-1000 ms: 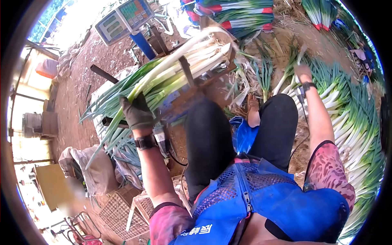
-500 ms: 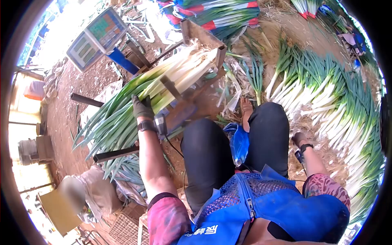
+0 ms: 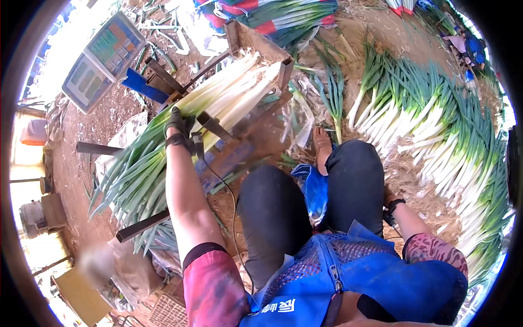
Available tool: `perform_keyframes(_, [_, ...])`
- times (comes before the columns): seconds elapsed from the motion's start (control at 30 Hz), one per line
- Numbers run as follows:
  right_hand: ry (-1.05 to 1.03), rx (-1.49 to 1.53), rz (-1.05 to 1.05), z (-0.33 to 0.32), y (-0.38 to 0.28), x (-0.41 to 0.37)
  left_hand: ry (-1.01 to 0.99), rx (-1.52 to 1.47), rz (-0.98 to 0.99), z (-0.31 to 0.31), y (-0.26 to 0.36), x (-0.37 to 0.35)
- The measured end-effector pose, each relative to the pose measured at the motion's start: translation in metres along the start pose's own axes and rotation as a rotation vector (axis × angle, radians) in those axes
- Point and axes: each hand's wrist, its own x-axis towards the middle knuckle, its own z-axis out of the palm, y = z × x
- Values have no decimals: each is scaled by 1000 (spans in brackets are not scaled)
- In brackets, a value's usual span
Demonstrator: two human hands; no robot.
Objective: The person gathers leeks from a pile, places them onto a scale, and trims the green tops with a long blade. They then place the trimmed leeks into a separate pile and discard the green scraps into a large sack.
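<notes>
A thick bundle of long green onions lies across a metal-framed stand, its white root ends against the end plate at upper right. My left hand, in a dark glove, lies on the bundle where the green leaves turn pale. Its fingers are spread over the stalks. Low beside my right knee, my right hand is mostly hidden by the leg, so its fingers cannot be made out. Closest to it is a long row of loose green onions on the ground to the right.
A scale with a display panel stands at upper left. Tied green onion bundles with red-and-white bands lie at the top. Metal bars jut from the stand near my left arm. A blue bag hangs between my knees.
My left hand has moved up the bundle, towards the white ends. My right hand has drawn in closer behind my right knee. The whole view has shifted slightly.
</notes>
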Motion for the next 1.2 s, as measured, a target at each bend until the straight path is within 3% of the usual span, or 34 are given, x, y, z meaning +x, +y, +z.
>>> perform_keyframes(0.1, [-27, 7, -5, 8, 3, -1, -51, 753, 163, 11, 15, -6])
perform_keyframes(0.13, [-37, 6, -3, 9, 6, -3, -89, 1274, 277, 10, 26, -10])
perform_keyframes(0.2, [-48, 11, 4, 14, 13, -5, -28, 1846, 721, 17, 36, -78])
perform_keyframes(0.23, [-57, 10, 9, 17, 15, -7, -49, 1925, 845, 16, 34, -95])
perform_keyframes(0.27, [-63, 9, 11, 18, 18, -9, -85, 1861, 932, 6, 26, -90])
perform_keyframes(0.4, [-83, 16, 12, 26, 19, -8, -149, 1672, 849, -1, 26, -78])
perform_keyframes(0.53, [-95, 21, -4, 30, 14, -2, -206, 1557, 945, 16, 13, -64])
perform_keyframes(0.6, [-98, 22, -14, 31, 11, 1, -305, 1565, 1031, 41, 1, -70])
perform_keyframes(0.67, [-95, 22, -20, 29, 8, 3, -400, 1480, 769, 48, 2, -74])
perform_keyframes(0.73, [-92, 32, -24, 27, 9, 3, -594, 1459, 881, 33, 9, -58])
perform_keyframes(0.77, [-92, 36, -28, 26, 8, 4, -352, 1520, 421, 37, 14, -52])
perform_keyframes(0.8, [-90, 41, -28, 26, 8, 4, -541, 1401, 597, -2, 0, -9])
perform_keyframes(0.87, [-95, 39, -31, 27, 8, 5, -401, 1767, 672, -20, -5, 4])
perform_keyframes(0.93, [-101, 37, -32, 30, 8, 3, -281, 1415, 531, -40, -17, 24])
perform_keyframes(0.97, [-103, 35, -36, 31, 8, 3, -243, 1448, 615, -45, -26, 26])
perform_keyframes(1.1, [-101, 38, -39, 35, 6, 5, -252, 1793, 683, 17, 15, -58])
perform_keyframes(1.2, [-95, 61, -56, 37, 2, 9, -160, 1815, 763, 55, 29, -68])
